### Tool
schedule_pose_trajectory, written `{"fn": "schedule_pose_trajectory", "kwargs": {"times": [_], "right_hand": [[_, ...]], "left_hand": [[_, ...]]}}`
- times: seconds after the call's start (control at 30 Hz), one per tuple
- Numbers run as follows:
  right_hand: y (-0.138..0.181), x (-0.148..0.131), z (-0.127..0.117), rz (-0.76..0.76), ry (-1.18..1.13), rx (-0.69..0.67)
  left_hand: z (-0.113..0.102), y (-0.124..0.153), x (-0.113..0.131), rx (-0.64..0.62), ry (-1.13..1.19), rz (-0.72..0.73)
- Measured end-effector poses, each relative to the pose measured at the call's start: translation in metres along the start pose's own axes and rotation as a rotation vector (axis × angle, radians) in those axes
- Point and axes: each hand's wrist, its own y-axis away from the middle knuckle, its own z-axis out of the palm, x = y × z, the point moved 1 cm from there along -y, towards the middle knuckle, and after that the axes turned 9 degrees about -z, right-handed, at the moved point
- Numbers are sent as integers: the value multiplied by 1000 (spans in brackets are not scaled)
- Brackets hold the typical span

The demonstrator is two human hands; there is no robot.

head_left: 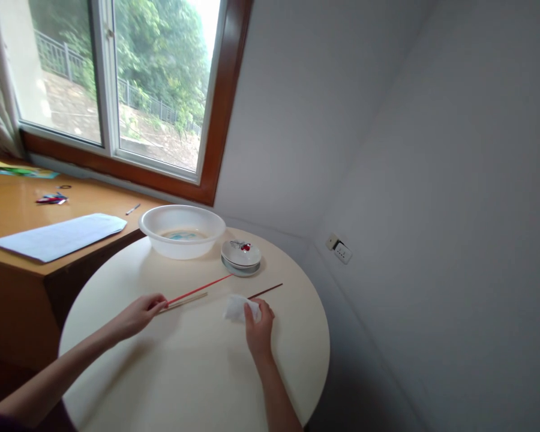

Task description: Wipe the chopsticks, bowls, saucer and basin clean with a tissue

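Note:
My left hand (pixel 147 310) is closed on one end of a red chopstick (pixel 198 289), which points up and right toward the stacked dishes. Just below it runs a pale wooden chopstick (pixel 186 301), its near end by my left fingers; I cannot tell whether they touch it. A crumpled white tissue (pixel 237 308) is pinched between the thumb and fingers of my right hand (pixel 260 327). Behind that tissue a dark brown chopstick (pixel 267 290) lies on the table, partly hidden.
On the round cream table (pixel 198 372) stand a white plastic basin (pixel 184 246) and a stack of small dishes (pixel 241 254), the top one with a red motif. A wooden desk (pixel 9 222) at left bears white paper (pixel 63 235) and a pen (pixel 133 209). The wall has a socket (pixel 342 252).

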Motion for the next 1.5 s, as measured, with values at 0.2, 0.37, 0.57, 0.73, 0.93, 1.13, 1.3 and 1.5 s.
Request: {"fn": "schedule_pose_trajectory", "kwargs": {"times": [0.2, 0.37, 0.57, 0.73, 0.93, 1.13, 1.3, 1.5], "right_hand": [[0, -59, 1, -76, 128, -209], [-8, -89, -11, 26, -304, -565], [4, -91, 4, -6, 66, -398], [20, -94, 18, -29, 34, -373], [29, -114, 31, -3, -54, -471], [22, -122, 43, -341, 372, -448], [24, -122, 47, -603, 392, -597], [47, -131, 52, -780, 386, -791]], "left_hand": [[25, 17, 16, -105, 104, 33], [27, 31, 15, -83, 112, 74], [31, 40, 2, -148, 176, 45], [34, 48, -14, -156, 229, 62], [25, 67, -16, -187, 208, 101], [19, 80, -19, -183, 196, 115], [16, 84, -18, -166, 196, 130], [21, 82, -10, -134, 175, 154]]}}
